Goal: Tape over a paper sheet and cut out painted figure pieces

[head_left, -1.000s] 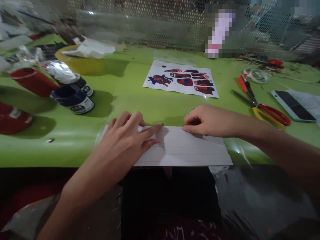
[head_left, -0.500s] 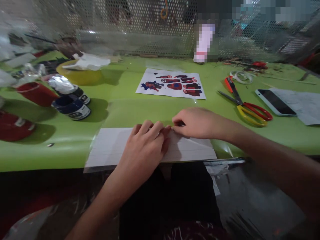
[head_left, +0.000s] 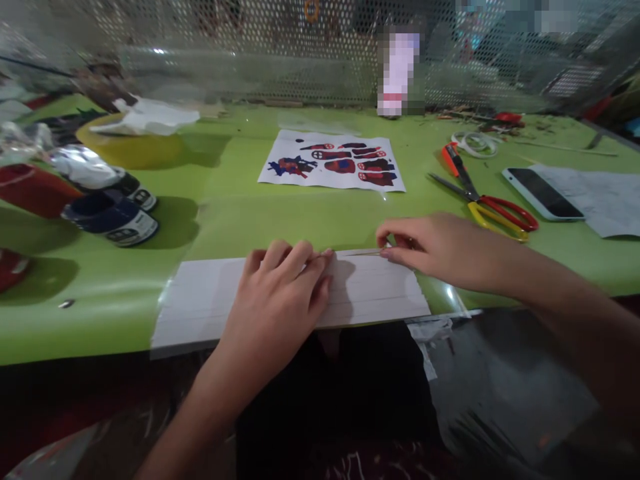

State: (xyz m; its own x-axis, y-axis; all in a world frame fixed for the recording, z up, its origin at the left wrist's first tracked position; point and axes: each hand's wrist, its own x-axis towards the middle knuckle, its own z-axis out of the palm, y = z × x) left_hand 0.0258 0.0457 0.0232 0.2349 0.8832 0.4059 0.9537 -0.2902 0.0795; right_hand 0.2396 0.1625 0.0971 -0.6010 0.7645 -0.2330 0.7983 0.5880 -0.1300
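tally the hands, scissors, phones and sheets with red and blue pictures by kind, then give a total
Left hand and right hand: 2
Scissors: 1
Phone: 1
Picture sheet: 1
Total: 5

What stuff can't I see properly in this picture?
Head view: part of the white paper, hidden under the left hand.
Head view: what the thin strip at the right hand is; too small and blurred.
Head view: the nearer red pot, cut off by the left edge.
Head view: the pink thing at the back, blurred into blocks.
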